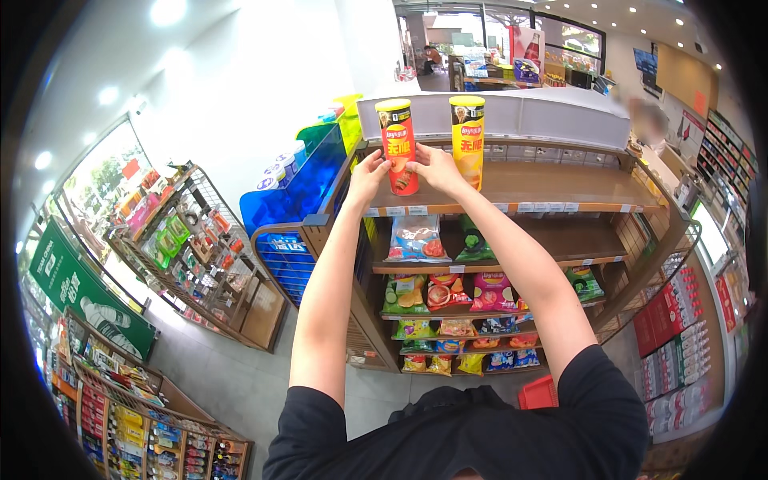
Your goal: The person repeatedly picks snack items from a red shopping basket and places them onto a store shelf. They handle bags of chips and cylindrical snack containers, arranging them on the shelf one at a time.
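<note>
A red Lay's chip canister with a yellow lid appears upright on the top shelf, near its left end. My left hand touches its left side with the fingertips. From the other side, my right hand has its thumb and fingers against the canister. Just right of it, a yellow Lay's canister stands upright and apart, its lower part close behind my right hand. Price tags line the shelf's front edge below both canisters.
Lower shelves hold chip bags in several rows. A blue display bin adjoins the shelf's left side. Near the floor sits a red basket. Wire racks stand at left; bottle packs at right. A blurred person is beyond.
</note>
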`<state>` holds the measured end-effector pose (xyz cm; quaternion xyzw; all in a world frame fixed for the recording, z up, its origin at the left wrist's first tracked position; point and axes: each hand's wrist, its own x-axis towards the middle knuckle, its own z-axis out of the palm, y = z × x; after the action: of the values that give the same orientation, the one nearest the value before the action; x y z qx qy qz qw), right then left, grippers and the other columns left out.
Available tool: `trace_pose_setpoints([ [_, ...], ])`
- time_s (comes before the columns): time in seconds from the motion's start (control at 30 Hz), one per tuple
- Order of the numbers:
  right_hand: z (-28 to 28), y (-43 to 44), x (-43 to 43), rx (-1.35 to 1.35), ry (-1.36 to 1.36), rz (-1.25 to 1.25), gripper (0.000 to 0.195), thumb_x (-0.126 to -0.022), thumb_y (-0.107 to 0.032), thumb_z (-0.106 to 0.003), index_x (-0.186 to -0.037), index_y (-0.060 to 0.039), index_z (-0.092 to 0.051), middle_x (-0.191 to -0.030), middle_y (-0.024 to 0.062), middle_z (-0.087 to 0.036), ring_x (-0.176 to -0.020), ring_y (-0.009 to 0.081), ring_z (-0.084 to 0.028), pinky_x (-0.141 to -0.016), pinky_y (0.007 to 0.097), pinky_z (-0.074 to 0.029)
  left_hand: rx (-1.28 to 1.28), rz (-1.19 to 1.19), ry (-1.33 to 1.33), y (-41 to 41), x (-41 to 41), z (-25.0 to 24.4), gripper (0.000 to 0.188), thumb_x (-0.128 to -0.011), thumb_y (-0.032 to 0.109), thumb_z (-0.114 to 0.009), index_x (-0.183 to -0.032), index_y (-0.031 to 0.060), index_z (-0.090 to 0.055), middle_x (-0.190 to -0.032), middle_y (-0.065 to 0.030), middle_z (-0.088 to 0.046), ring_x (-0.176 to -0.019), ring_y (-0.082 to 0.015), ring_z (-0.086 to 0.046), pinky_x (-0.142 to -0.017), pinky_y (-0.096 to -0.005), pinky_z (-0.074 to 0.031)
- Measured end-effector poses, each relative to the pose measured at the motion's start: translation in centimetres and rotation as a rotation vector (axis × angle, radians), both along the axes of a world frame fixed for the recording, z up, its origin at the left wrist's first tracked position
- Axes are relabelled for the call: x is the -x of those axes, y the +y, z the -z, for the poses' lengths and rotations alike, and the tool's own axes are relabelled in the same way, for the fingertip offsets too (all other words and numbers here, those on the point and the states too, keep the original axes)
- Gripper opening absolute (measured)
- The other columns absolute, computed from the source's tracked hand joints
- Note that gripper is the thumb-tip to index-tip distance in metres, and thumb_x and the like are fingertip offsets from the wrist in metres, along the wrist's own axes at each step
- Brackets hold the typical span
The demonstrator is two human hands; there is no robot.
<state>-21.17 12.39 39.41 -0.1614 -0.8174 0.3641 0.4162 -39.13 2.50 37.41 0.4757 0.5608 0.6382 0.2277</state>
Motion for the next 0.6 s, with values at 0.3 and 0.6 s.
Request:
trace_pose_setpoints([
  [0.3, -0.4, -0.2, 0.1, 0.076, -0.037, -0.028, 0.055, -0.088, -0.015, -0.069, -0.136, 0.0013, -0.050, -0.125, 0.0167, -0.064, -0.115, 0.0228, -0.062, -0.099, 0.0336, -0.049, -0.022, 0.082, -0.051, -0.2, -0.9, -0.3, 0.055, -0.094, 0.019, -0.066, -0.142, 0.0028, -0.045, -0.124, -0.0124, -0.063, -0.112, -0.0167, -0.060, -0.094, -0.0310, -0.049],
  [0.6, 0.0, -0.1, 0.4, 0.036, 0.038, -0.023, 0.049, -0.087, -0.013, -0.068, -0.133, -0.0010, -0.054, -0.118, 0.0162, -0.067, -0.109, 0.0226, -0.066, -0.094, 0.0332, -0.052, -0.015, 0.082, -0.029, -0.1, -0.8, -0.4, 0.054, -0.095, 0.020, -0.065, -0.142, 0.0042, -0.045, -0.124, -0.0097, -0.063, -0.112, -0.0155, -0.060, -0.095, -0.0317, -0.049],
])
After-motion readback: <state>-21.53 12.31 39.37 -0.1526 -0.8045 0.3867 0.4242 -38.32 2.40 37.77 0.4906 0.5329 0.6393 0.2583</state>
